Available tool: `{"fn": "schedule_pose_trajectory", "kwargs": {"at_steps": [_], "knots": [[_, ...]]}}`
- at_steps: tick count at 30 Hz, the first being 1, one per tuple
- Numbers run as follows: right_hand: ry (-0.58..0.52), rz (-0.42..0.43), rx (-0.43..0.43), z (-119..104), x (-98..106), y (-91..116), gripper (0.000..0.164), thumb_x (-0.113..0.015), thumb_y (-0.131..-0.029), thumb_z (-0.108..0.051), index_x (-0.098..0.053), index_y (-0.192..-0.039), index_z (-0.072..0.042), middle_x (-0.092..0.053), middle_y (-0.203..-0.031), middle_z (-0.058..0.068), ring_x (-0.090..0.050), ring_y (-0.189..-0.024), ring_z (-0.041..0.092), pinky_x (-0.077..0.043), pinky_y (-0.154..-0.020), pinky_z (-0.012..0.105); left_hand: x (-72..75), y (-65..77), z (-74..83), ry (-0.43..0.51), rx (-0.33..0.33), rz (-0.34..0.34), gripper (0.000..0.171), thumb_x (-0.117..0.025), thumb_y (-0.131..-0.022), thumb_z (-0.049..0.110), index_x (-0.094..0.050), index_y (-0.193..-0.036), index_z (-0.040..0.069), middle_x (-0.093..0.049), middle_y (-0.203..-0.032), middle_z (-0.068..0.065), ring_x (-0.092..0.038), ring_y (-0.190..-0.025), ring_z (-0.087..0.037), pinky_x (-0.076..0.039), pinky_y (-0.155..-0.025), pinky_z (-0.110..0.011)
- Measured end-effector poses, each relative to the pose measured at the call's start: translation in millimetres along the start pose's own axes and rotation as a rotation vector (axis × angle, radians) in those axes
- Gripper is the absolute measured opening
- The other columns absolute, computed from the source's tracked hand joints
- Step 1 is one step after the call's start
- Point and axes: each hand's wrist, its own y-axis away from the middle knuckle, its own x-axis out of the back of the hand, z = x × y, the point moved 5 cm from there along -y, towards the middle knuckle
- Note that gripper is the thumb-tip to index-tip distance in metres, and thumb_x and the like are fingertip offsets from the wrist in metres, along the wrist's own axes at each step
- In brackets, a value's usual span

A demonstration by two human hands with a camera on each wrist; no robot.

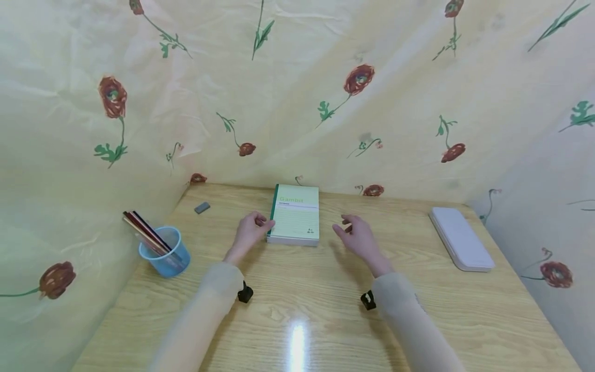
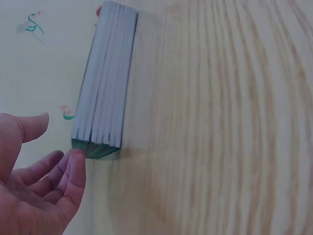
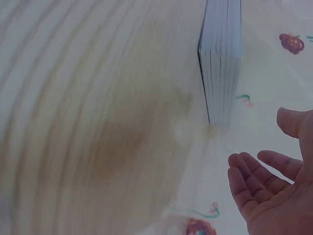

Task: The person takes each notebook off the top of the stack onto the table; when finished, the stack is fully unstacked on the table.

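Note:
A neat stack of several notebooks (image 1: 295,217) lies flat towards the back of the table, the top cover pale with "Gambit" printed on it and a green spine on the left. My left hand (image 1: 252,231) is at the stack's left side, fingers loosely bent. In the left wrist view its fingertips are right by the green spines of the notebooks (image 2: 104,83). To the right of the stack, my right hand (image 1: 357,237) hovers with relaxed fingers, holding nothing. The right wrist view shows a gap between those fingers and the page edges (image 3: 220,78).
A blue cup (image 1: 173,263) holding several pencils (image 1: 151,235) stands at the left. A small grey block (image 1: 202,207) lies behind it. On the right is a white, rounded flat case (image 1: 460,237). Flower-patterned cloth (image 1: 288,93) hangs behind and beside the wooden table (image 1: 279,310).

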Motion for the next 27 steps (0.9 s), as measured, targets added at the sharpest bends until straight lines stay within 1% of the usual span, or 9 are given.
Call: {"fn": "schedule_pose_trajectory", "kwargs": {"at_steps": [3,7,10,13,16,21,24,27], "knots": [[-0.054,-0.024,-0.039,-3,-13,-2,0.054,-0.061,-0.1,-0.029,-0.051,-0.137,0.01,-0.061,-0.122,0.027,-0.063,-0.098,0.034,-0.054,-0.081,0.047,-6.4,-1.9,-3.6,-0.018,0.0,0.02,0.032,-0.072,-0.093,0.028,-0.064,-0.105,-0.001,-0.064,-0.095,-0.012,-0.058,-0.086,-0.025,-0.049,-0.074,-0.036],[-0.124,-0.052,-0.105,-7,-29,-4,0.053,-0.063,-0.099,-0.026,-0.051,-0.136,0.011,-0.062,-0.121,0.025,-0.064,-0.102,0.035,-0.056,-0.08,0.043,-13.4,-2.5,-7.5,-0.029,0.006,0.027,0.034,-0.073,-0.092,0.029,-0.066,-0.104,-0.002,-0.064,-0.093,-0.011,-0.059,-0.084,-0.024,-0.049,-0.072,-0.035],[-0.17,-0.056,-0.142,-9,-39,-6,0.051,-0.064,-0.099,-0.023,-0.052,-0.134,0.011,-0.063,-0.12,0.024,-0.063,-0.105,0.036,-0.056,-0.083,0.043,-15.8,-2.3,-8.4,-0.014,0.02,0.031,0.032,-0.074,-0.091,0.026,-0.067,-0.104,-0.002,-0.063,-0.091,-0.01,-0.057,-0.081,-0.022,-0.049,-0.069,-0.033],[-0.203,-0.053,-0.155,-9,-46,-6,0.046,-0.064,-0.098,-0.019,-0.055,-0.131,0.012,-0.064,-0.116,0.023,-0.063,-0.105,0.036,-0.054,-0.087,0.044,-17.0,-1.0,-7.6,-0.004,0.032,0.033,0.029,-0.076,-0.09,0.022,-0.068,-0.104,-0.003,-0.063,-0.089,-0.01,-0.057,-0.078,-0.021,-0.048,-0.066,-0.03],[-0.216,-0.046,-0.164,-7,-51,-6,0.041,-0.063,-0.098,-0.015,-0.058,-0.129,0.011,-0.065,-0.114,0.022,-0.064,-0.103,0.034,-0.054,-0.086,0.042,-17.7,0.2,-6.6,0.002,0.035,0.035,0.028,-0.076,-0.089,0.018,-0.068,-0.104,-0.004,-0.063,-0.089,-0.011,-0.057,-0.078,-0.021,-0.048,-0.065,-0.029],[-0.219,-0.032,-0.181,-9,-55,-7,0.035,-0.062,-0.098,-0.012,-0.062,-0.128,0.006,-0.065,-0.114,0.018,-0.064,-0.097,0.029,-0.055,-0.078,0.036,-17.7,1.2,-6.2,0.02,0.053,0.035,0.029,-0.075,-0.09,0.016,-0.068,-0.108,-0.005,-0.064,-0.092,-0.012,-0.058,-0.08,-0.022,-0.049,-0.066,-0.029],[-0.218,-0.022,-0.172,-12,-56,-7,0.033,-0.062,-0.098,-0.01,-0.063,-0.126,0.006,-0.065,-0.112,0.017,-0.063,-0.095,0.028,-0.055,-0.076,0.035,-17.4,0.7,-7.5,0.017,0.064,0.039,0.03,-0.075,-0.091,0.016,-0.068,-0.111,-0.005,-0.064,-0.094,-0.012,-0.057,-0.082,-0.022,-0.05,-0.067,-0.029],[-0.222,-0.014,-0.181,-15,-56,-7,0.032,-0.061,-0.098,-0.01,-0.063,-0.126,0.006,-0.065,-0.113,0.016,-0.063,-0.095,0.027,-0.055,-0.075,0.034,-16.4,0.2,-7.7,0.015,0.074,0.042,0.031,-0.074,-0.091,0.017,-0.069,-0.112,-0.005,-0.064,-0.096,-0.012,-0.057,-0.083,-0.022,-0.049,-0.069,-0.03]]}}
